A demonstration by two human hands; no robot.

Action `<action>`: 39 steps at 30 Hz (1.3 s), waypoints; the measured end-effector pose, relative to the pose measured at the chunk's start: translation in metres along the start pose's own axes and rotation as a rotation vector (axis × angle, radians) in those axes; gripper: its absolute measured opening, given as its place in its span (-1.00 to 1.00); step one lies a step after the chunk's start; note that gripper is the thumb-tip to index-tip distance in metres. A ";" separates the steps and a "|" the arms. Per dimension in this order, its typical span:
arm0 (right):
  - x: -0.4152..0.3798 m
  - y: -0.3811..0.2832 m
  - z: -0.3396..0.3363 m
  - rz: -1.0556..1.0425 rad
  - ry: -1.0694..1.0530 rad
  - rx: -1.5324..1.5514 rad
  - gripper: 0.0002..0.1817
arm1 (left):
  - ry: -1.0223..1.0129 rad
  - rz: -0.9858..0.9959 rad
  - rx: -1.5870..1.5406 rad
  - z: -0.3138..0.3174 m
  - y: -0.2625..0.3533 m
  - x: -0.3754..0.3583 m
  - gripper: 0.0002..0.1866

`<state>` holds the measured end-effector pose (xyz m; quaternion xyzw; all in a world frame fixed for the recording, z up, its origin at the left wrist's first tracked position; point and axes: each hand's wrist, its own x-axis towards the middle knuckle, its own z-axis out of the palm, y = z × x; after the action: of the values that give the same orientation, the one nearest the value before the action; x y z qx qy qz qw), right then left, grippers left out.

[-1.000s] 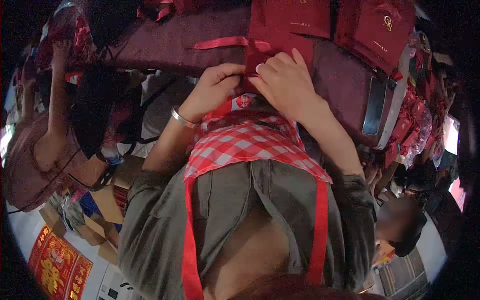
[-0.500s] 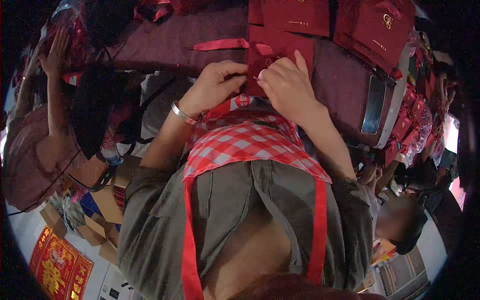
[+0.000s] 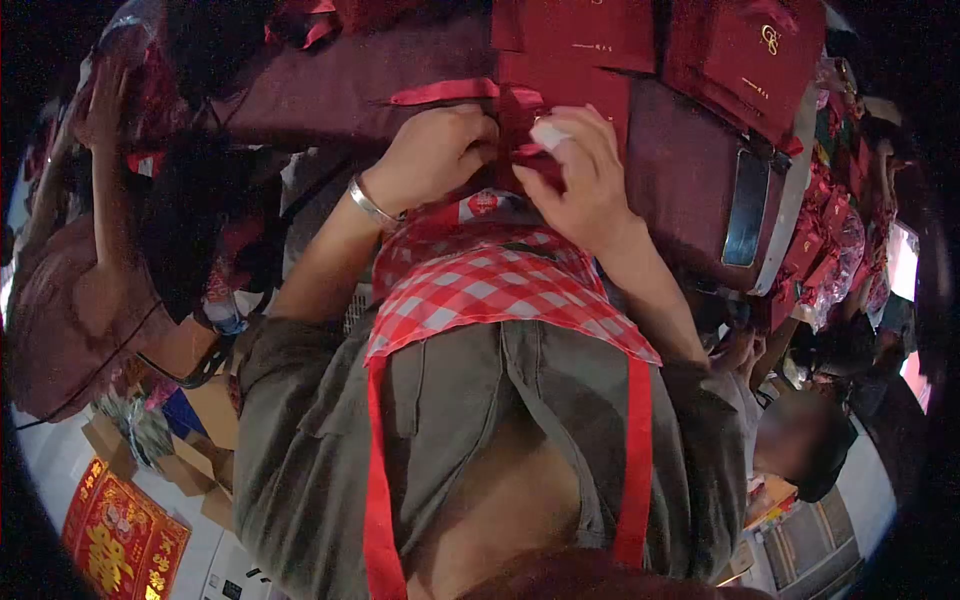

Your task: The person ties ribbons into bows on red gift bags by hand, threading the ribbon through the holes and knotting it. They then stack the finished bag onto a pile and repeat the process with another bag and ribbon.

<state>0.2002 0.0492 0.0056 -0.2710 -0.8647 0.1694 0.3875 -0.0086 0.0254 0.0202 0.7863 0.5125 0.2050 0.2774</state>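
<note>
A flat dark red gift bag (image 3: pixel 565 85) with gold print lies on the cloth-covered table in front of me. My left hand (image 3: pixel 450 145), with a silver bangle at the wrist, has its fingers curled in at the bag's left edge; what they grip is hidden. My right hand (image 3: pixel 583 175), white tape on one finger, is over the lower part of the bag. A short piece of red ribbon (image 3: pixel 530 150) shows at its bent fingers, with the thumb lower down. A longer pinkish-red strip (image 3: pixel 440 93) stretches leftward across the table from the bag.
More red bags with gold print (image 3: pixel 765 65) lie at the far right, near a dark phone (image 3: pixel 748 208). Loose red ribbon (image 3: pixel 305 22) is at the far left. Cardboard boxes (image 3: pixel 205 430) stand on the floor at left. Other people are on both sides.
My right hand has turned and lifted slightly, its thumb moving away from the fingers. My left fingers have curled further in at the bag's edge.
</note>
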 end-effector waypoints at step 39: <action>-0.017 0.021 -0.002 0.193 -0.196 -0.282 -0.25 | 0.372 -0.039 0.135 -0.034 -0.037 -0.035 -0.82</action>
<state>0.2181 0.0557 -0.0133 -0.3865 -0.8834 0.1085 0.2418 -0.0685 0.0127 0.0203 0.7415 0.5829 0.3065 0.1283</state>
